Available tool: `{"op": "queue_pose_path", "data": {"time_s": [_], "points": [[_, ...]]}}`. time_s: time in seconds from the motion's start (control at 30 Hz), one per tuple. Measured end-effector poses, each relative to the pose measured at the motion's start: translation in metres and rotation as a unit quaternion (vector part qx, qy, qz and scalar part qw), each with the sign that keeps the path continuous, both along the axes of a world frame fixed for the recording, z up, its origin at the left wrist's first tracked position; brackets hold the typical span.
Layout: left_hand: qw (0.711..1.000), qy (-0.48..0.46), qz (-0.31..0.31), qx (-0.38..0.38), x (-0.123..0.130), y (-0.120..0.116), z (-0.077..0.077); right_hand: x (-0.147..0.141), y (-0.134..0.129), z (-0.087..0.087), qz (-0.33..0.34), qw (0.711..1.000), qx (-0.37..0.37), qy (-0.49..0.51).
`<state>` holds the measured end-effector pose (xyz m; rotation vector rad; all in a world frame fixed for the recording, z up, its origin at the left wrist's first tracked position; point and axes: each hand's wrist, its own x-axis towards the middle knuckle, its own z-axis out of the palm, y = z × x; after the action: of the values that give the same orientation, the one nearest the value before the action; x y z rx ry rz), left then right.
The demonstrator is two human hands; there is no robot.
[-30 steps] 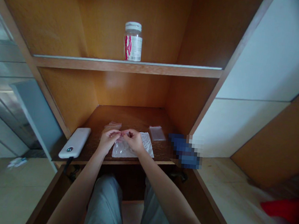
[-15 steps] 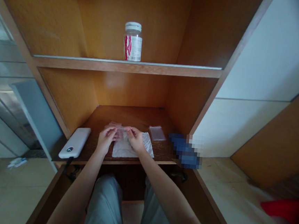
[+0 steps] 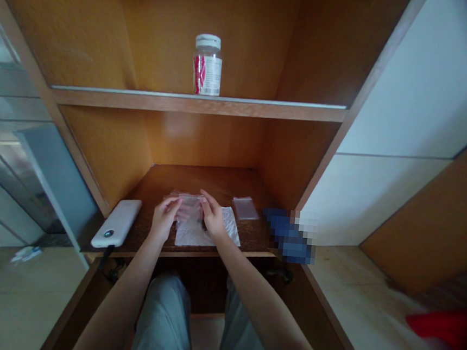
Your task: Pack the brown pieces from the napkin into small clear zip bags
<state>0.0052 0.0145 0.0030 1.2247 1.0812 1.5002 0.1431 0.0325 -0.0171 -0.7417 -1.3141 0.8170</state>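
Left hand point(image 3: 165, 218) and right hand point(image 3: 213, 218) both narrow grip on clear bag point(image 3: 190, 209), over white paper point(image 3: 201, 236) on desk point(image 3: 224, 185).

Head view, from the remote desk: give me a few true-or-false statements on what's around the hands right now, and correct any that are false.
1. The left hand and the right hand both touch a clear plastic bag. True.
2. A white sheet lies on the dark wooden shelf. True.
3. The white power bank lies to the right of the hands. False: it lies to their left, at the shelf's left side.
4. The small clear bag lies on top of the white sheet. False: it lies beside the sheet, on the wood.
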Motion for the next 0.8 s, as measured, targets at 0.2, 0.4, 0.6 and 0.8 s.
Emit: {"op": "queue_pose_path", "data": {"time_s": [0.2, 0.4, 0.6, 0.8], "points": [[0.999, -0.01, 0.032, 0.012, -0.001, 0.001, -0.001, 0.001, -0.005, 0.004, 0.022, 0.999, 0.023, 0.016], [1.0, -0.001, 0.027, -0.009, 0.001, -0.001, 0.002, 0.0, 0.001, 0.008, 0.009, 0.997, -0.003, 0.071], [1.0, 0.028, 0.013, 0.005, -0.001, 0.002, -0.006, 0.035, 0.028, 0.03, 0.0, 0.977, -0.121, 0.174], [0.999, 0.037, 0.012, 0.006, -0.002, 0.006, -0.011, 0.107, 0.052, 0.022, -0.062, 0.989, -0.131, 0.028]]}}
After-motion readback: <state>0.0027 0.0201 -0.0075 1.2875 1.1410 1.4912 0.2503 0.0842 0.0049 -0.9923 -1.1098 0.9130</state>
